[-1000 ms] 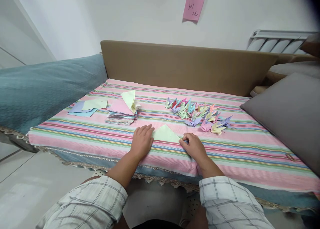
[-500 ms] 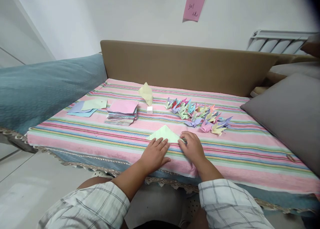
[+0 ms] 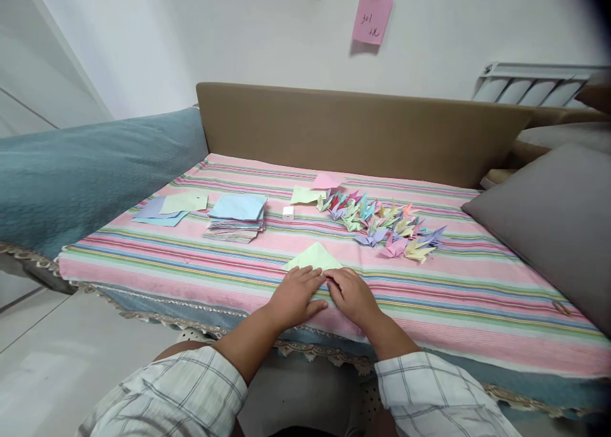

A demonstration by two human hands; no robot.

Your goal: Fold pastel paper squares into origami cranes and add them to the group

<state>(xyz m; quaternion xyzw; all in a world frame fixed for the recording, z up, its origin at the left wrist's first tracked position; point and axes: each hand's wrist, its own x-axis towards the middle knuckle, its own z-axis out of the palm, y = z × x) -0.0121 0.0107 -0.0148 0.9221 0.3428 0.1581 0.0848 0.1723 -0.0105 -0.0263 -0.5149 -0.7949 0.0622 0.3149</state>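
A pale green sheet of paper (image 3: pixel 316 257), folded into a triangle, lies on the striped cloth in front of me with its peak pointing away. My left hand (image 3: pixel 296 297) lies flat over the lower edge of it, fingers stretched out. Close beside it, my right hand (image 3: pixel 352 295) is curled, its fingertips at the fold near the middle of that edge. The fingers cover part of the lower edge. Beyond and to the right sits a cluster of folded paper cranes (image 3: pixel 375 238) in several colours.
A stack of paper squares (image 3: pixel 237 215) with blue on top stands left, near loose sheets (image 3: pixel 184 202). A small white box (image 3: pixel 288 213), a yellow sheet (image 3: pixel 305 195) and a pink sheet (image 3: pixel 327 180) lie farther back. A grey cushion (image 3: pixel 554 214) borders the right.
My right hand has slid left along the paper's lower edge towards my left hand. The yellow sheet has shifted right and flattened; a pink sheet now lies behind it, and the stack's top is blue, not pink.
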